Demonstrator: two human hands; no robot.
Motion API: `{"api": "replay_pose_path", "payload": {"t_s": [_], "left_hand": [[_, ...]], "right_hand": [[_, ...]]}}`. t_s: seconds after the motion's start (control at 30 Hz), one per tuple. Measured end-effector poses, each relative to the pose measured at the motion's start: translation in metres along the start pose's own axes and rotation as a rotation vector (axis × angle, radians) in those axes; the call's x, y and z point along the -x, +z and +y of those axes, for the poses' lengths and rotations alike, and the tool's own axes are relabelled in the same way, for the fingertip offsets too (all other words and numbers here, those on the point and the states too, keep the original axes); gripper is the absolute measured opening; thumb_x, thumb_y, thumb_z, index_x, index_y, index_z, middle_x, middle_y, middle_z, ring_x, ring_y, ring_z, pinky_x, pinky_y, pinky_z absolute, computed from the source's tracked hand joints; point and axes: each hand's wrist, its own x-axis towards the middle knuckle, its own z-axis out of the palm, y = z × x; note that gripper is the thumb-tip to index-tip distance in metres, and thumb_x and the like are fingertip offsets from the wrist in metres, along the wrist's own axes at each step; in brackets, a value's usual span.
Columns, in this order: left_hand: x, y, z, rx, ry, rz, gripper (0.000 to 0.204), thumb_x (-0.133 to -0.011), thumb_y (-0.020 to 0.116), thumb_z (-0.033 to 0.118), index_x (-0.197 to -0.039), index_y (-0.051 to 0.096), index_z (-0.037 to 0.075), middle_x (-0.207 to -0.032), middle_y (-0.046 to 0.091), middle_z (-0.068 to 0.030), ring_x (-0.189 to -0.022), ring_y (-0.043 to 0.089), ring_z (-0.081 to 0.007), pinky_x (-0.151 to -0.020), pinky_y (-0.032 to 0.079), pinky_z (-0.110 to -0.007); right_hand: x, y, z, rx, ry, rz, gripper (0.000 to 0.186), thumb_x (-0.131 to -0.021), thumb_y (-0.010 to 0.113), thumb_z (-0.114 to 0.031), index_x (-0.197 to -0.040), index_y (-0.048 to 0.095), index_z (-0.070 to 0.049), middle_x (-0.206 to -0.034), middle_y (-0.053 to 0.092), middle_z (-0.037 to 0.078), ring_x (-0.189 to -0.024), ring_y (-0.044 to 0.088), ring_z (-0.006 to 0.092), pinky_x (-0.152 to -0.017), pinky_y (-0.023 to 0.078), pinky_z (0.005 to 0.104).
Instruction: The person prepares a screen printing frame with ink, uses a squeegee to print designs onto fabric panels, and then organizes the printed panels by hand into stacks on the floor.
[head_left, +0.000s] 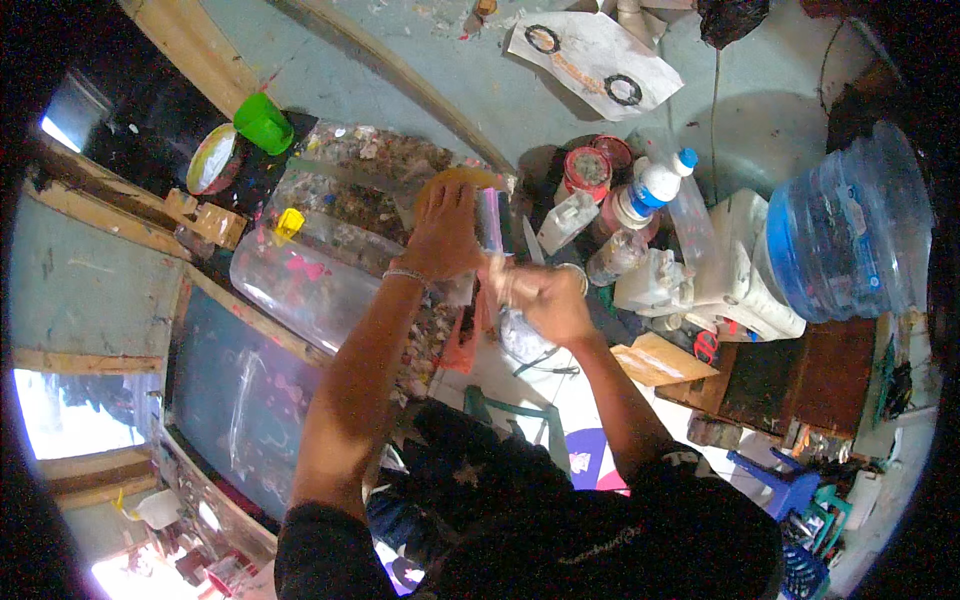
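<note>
My left hand (443, 225) rests over a round yellowish piece (437, 180) on the worn, stained work surface (360, 155), its fingers lying close along it, beside an upright pink-and-lilac edged strip (490, 220). My right hand (540, 298) is curled just below the strip, its fingertips smeared by motion; what it holds cannot be made out. An orange-red translucent piece (458, 350) hangs below my hands. A small yellow object (290, 224) sits to the left on clear plastic.
A green cup (263, 125) and a bowl (213, 160) stand upper left. Bottles (650, 190), red-rimmed containers (585, 170), white jerrycans (740, 290) and a large blue water jug (845, 225) crowd the right. A marked paper (595, 65) lies at the top. Plastic stools (775, 490) stand lower right.
</note>
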Motion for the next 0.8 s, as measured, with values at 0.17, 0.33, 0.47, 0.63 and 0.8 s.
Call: {"api": "replay_pose_path", "payload": {"t_s": [0.17, 0.33, 0.47, 0.63, 0.8], "left_hand": [[0.008, 0.017, 0.001, -0.091, 0.041, 0.147, 0.107, -0.061, 0.084, 0.037, -0.141, 0.028, -0.008, -0.14, 0.035, -0.0279, -0.135, 0.029, -0.0486, -0.115, 0.022, -0.055], [0.004, -0.012, 0.004, -0.014, 0.137, 0.211, 0.094, -0.069, 0.081, 0.031, -0.142, 0.032, -0.001, -0.136, 0.042, -0.0244, -0.129, 0.038, -0.045, -0.112, 0.028, -0.05], [0.016, -0.041, -0.003, 0.087, 0.09, 0.076, 0.066, -0.084, 0.072, 0.026, -0.139, 0.041, 0.007, -0.125, 0.056, -0.0184, -0.118, 0.053, -0.0371, -0.104, 0.041, -0.044], [0.004, -0.101, 0.011, 0.401, -0.081, 0.018, 0.036, -0.092, 0.062, 0.023, -0.119, 0.055, 0.0, -0.128, 0.057, -0.0165, -0.104, 0.063, -0.0295, -0.089, 0.052, -0.04], [-0.025, -0.036, -0.042, 0.221, 0.35, -0.054, 0.034, -0.1, 0.053, 0.026, -0.128, 0.059, 0.008, -0.129, 0.061, -0.0115, -0.12, 0.057, -0.0311, -0.103, 0.043, -0.043]], "right_hand": [[0.043, -0.028, 0.01, -0.637, 0.517, -0.045, 0.02, -0.091, 0.068, -0.014, -0.105, 0.072, 0.0, -0.092, 0.074, 0.007, -0.074, 0.069, 0.0144, -0.066, 0.053, 0.0278], [0.061, -0.059, 0.022, -0.552, 0.535, -0.001, 0.021, -0.091, 0.068, -0.013, -0.104, 0.072, 0.003, -0.086, 0.073, 0.004, -0.073, 0.064, 0.0073, -0.064, 0.051, 0.0225], [0.067, -0.065, 0.031, -0.56, 0.563, 0.057, 0.017, -0.092, 0.066, -0.012, -0.099, 0.072, 0.002, -0.082, 0.071, 0.004, -0.068, 0.062, 0.0077, -0.058, 0.049, 0.0217], [0.043, -0.073, 0.032, -0.812, 0.483, 0.223, 0.018, -0.092, 0.065, -0.01, -0.105, 0.071, 0.002, -0.09, 0.072, 0.006, -0.074, 0.066, 0.0118, -0.065, 0.053, 0.0246], [-0.01, -0.063, 0.01, -0.378, 0.296, 0.33, 0.023, -0.088, 0.069, -0.007, -0.109, 0.067, 0.003, -0.094, 0.071, 0.008, -0.083, 0.064, 0.0097, -0.07, 0.051, 0.0239]]}}
